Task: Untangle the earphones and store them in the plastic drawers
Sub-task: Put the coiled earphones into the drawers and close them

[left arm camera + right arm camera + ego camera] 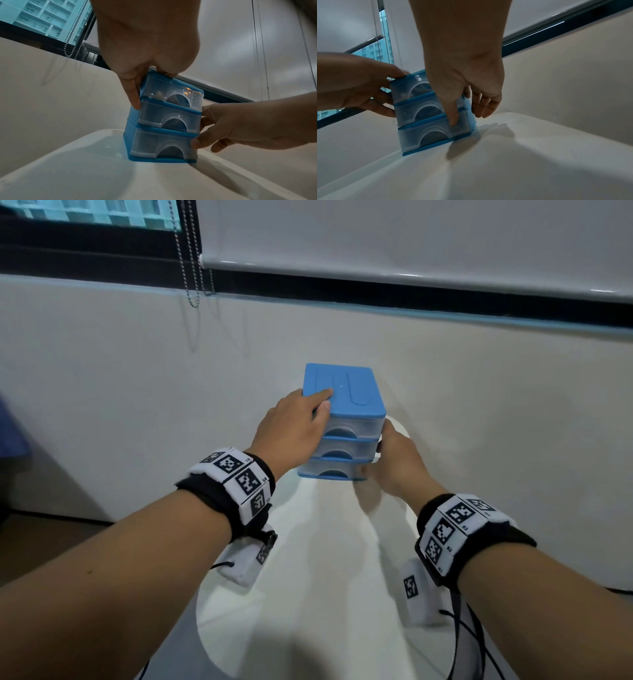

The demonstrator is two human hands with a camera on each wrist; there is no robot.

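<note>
The left hand (294, 426) has its thumb lying flat on the blue top of the plastic drawers (342, 422), and its other fingers (132, 93) go down the left side wall, so this hand grips the upper left corner of the unit. The right hand (399, 463) holds the right side of the drawers lower down: its thumb presses on the front of the bottom drawer (435, 132), and the remaining fingers wrap around the right wall.

The drawers stand upright on the white desk (308, 577), at its far end close to the wall (137, 371), with the three fronts turned to the person. All three drawers look pushed in. The earphones are not visible in any view; I cannot tell if they are inside.

I judge the right hand is nearer to a drawer front, so any pull would come toward the person while the left hand steadies the unit.
</note>
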